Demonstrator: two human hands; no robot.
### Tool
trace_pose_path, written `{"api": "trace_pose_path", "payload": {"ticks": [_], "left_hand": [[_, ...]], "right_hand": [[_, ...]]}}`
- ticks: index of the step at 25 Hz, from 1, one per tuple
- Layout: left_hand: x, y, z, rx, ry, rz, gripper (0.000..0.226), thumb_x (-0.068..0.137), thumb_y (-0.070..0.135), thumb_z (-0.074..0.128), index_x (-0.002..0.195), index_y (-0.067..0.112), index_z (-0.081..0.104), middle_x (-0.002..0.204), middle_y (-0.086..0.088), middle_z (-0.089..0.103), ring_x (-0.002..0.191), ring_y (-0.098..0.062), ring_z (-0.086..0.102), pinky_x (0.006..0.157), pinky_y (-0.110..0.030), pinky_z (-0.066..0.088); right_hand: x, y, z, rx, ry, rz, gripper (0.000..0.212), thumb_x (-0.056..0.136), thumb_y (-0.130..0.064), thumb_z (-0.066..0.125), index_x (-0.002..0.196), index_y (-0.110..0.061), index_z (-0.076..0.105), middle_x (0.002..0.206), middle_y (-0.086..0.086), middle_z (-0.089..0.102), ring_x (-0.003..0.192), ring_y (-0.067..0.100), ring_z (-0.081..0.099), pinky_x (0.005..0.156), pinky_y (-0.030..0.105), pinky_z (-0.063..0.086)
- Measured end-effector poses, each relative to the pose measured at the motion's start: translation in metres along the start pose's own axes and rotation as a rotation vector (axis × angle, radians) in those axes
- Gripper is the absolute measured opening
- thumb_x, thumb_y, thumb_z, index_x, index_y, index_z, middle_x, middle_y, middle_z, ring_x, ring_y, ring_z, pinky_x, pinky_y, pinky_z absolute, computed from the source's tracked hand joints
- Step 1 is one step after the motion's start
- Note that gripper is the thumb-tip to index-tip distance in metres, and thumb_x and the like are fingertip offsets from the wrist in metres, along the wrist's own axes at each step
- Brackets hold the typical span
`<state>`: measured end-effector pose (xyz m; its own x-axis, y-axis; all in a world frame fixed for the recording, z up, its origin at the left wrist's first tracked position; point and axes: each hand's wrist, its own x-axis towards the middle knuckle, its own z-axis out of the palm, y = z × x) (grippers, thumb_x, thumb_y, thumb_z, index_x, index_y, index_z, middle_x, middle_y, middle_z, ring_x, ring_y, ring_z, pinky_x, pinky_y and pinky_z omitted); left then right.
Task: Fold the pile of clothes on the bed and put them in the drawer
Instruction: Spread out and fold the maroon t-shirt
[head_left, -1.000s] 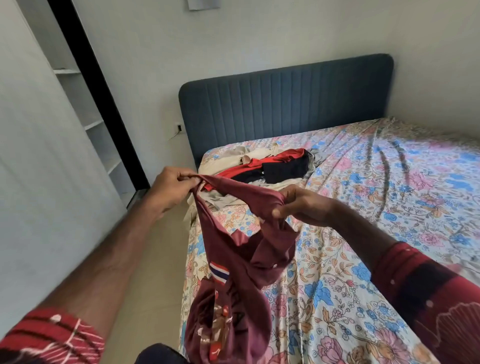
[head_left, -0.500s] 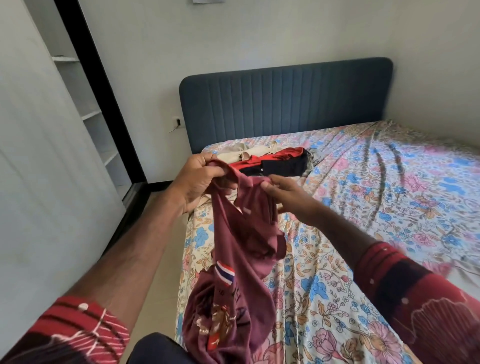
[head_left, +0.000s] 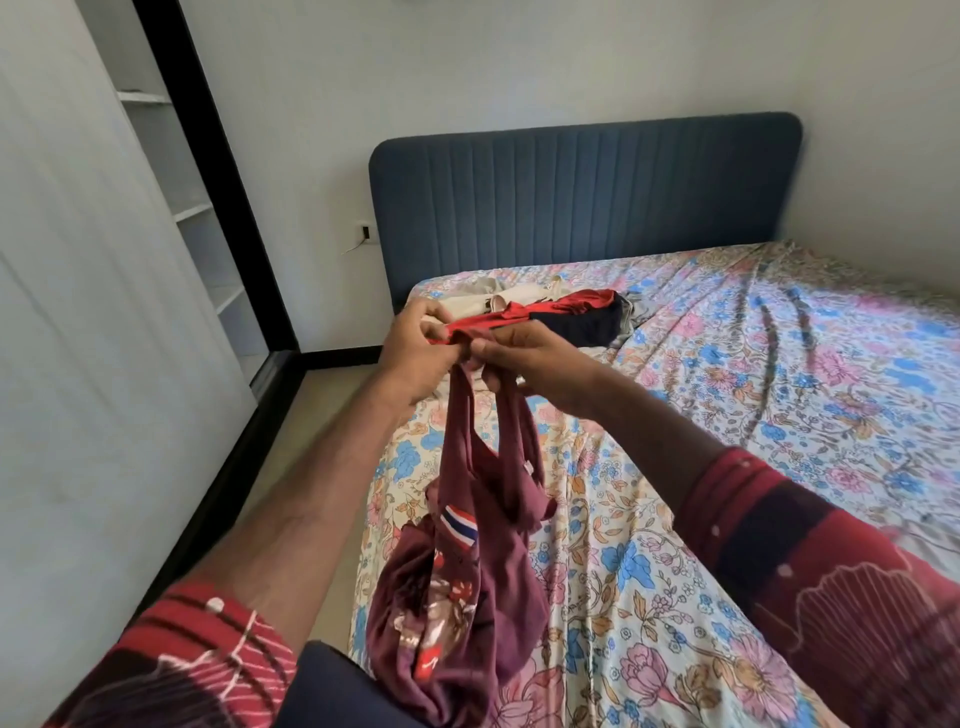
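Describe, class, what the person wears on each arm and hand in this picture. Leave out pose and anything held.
Both forearms are bare. The left sleeve is red with dark stripes and thin white lines and dots. The right sleeve is dark red with a black band, small white dots and a pink shell-like outline. The left hand shows no jewellery; the right hand wears a ring.

Maroon shirt (head_left: 467, 571): hem cut off by bottom edge. Left hand (head_left: 415, 353) overlaps part of clothes pile (head_left: 561, 317). Bed (head_left: 779, 415): right side out of frame.
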<state>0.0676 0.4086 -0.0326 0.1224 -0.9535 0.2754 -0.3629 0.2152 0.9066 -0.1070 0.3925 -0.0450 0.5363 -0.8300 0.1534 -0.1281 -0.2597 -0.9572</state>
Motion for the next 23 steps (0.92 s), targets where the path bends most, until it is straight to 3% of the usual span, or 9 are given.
{"api": "trace_pose_path", "payload": {"ticks": [2,5,7,11,13,16,18,21,23], "left_hand": [[-0.015,-0.02,0.01,0.046,0.225,-0.042,0.035,0.075,0.02,0.088,0.089,0.016,0.056,0.074,0.002,0.06,0.063,-0.014,0.057,0.063,-0.033,0.049],[-0.051,-0.042,0.038,-0.011,0.09,-0.097,0.03,0.081,0.034,0.083,0.079,0.018,0.058,0.068,-0.004,0.068,0.055,-0.021,0.067,0.056,-0.038,0.055],[-0.067,-0.047,0.051,0.018,0.125,-0.081,0.033,0.085,0.039,0.078,0.068,0.019,0.057,0.063,0.004,0.066,0.059,-0.017,0.066,0.062,-0.034,0.055],[-0.084,-0.045,0.065,-0.101,0.189,-0.044,0.056,0.102,0.043,0.053,0.052,0.024,0.037,0.042,0.013,0.043,0.044,-0.006,0.04,0.052,-0.029,0.033],[-0.084,-0.047,0.07,-0.163,0.164,-0.039,0.053,0.097,0.044,0.056,0.054,0.02,0.037,0.045,0.011,0.04,0.045,-0.007,0.033,0.051,-0.03,0.03],[-0.08,-0.054,0.072,0.064,0.17,-0.047,0.027,0.085,0.028,0.077,0.071,0.011,0.062,0.062,0.007,0.062,0.053,-0.008,0.054,0.048,-0.013,0.04],[-0.081,-0.052,0.064,0.069,0.196,-0.065,0.005,0.084,0.011,0.073,0.083,0.009,0.068,0.071,0.002,0.067,0.06,-0.012,0.06,0.048,-0.007,0.041],[-0.078,-0.055,0.044,0.041,0.23,-0.071,0.016,0.079,-0.005,0.064,0.087,0.009,0.066,0.072,0.0,0.067,0.058,-0.009,0.058,0.047,-0.009,0.042],[-0.071,-0.066,0.03,-0.017,0.109,-0.123,0.029,0.078,-0.009,0.059,0.089,0.018,0.064,0.075,-0.007,0.071,0.056,-0.019,0.06,0.049,-0.023,0.05]], "right_hand": [[0.009,-0.009,-0.003,-0.029,0.086,0.061,0.027,0.107,-0.028,0.055,0.09,-0.014,0.07,0.071,0.005,0.066,0.059,0.015,0.053,0.054,0.025,0.034],[0.022,-0.016,-0.001,-0.075,0.199,0.12,0.025,0.105,-0.029,0.057,0.092,-0.014,0.073,0.092,0.016,0.077,0.073,0.025,0.066,0.057,0.027,0.05],[0.031,-0.022,0.006,-0.078,0.295,0.127,0.024,0.104,-0.03,0.06,0.097,-0.014,0.077,0.099,0.015,0.078,0.077,0.023,0.069,0.065,0.033,0.055],[0.041,-0.032,0.013,-0.026,0.45,0.142,0.022,0.103,-0.025,0.062,0.097,-0.011,0.077,0.089,0.011,0.077,0.068,0.018,0.068,0.067,0.038,0.062],[0.043,-0.033,0.013,0.006,0.467,0.144,0.021,0.102,-0.025,0.062,0.098,-0.01,0.077,0.089,0.013,0.077,0.068,0.02,0.069,0.067,0.042,0.065],[0.042,-0.038,0.012,0.035,0.485,0.111,0.021,0.102,-0.025,0.063,0.099,-0.01,0.077,0.088,0.012,0.076,0.067,0.02,0.069,0.062,0.036,0.061],[0.04,-0.042,0.004,0.035,0.534,0.085,0.021,0.101,-0.025,0.064,0.096,-0.01,0.077,0.083,0.013,0.072,0.064,0.021,0.067,0.059,0.035,0.06],[0.038,-0.045,-0.014,0.078,0.644,0.071,0.021,0.1,-0.024,0.064,0.09,-0.012,0.078,0.076,0.011,0.066,0.064,0.023,0.064,0.06,0.039,0.061],[0.038,-0.047,-0.026,0.131,0.694,0.067,0.021,0.1,-0.023,0.063,0.087,-0.013,0.076,0.075,0.009,0.064,0.065,0.023,0.062,0.062,0.041,0.06]]}}
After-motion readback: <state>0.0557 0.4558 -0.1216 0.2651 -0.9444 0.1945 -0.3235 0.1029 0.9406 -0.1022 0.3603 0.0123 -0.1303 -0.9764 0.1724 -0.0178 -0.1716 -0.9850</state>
